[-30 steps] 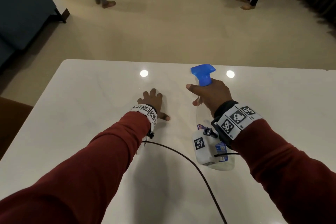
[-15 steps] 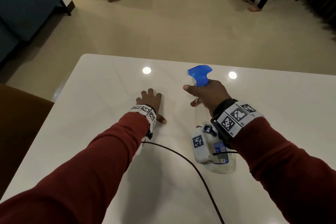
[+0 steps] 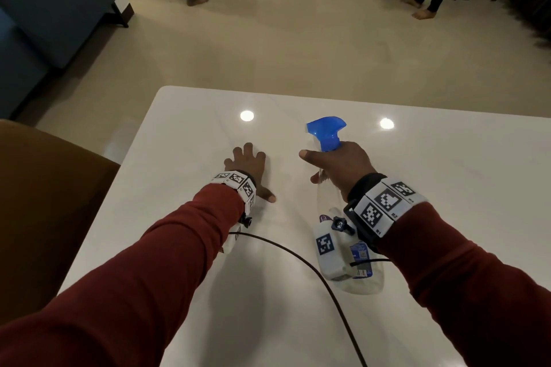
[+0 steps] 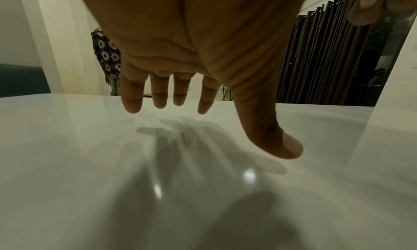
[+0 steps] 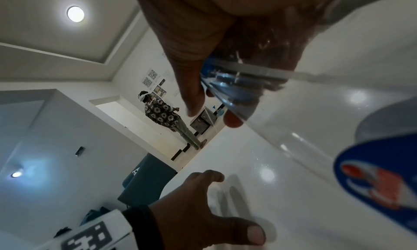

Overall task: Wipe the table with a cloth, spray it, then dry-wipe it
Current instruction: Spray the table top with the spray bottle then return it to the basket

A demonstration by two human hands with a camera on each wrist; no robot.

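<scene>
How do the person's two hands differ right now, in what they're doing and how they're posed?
The right hand grips the neck of a spray bottle with curled fingers; the left hand holds nothing. The left hand is spread with straight fingers low over the white table, its shadow just beneath it in the left wrist view, while the right hand is raised above the surface. Both wear marker-patterned wristbands and dark red sleeves.

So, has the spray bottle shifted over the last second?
Yes: the spray bottle has moved left, closer to the table's far left corner.
</scene>
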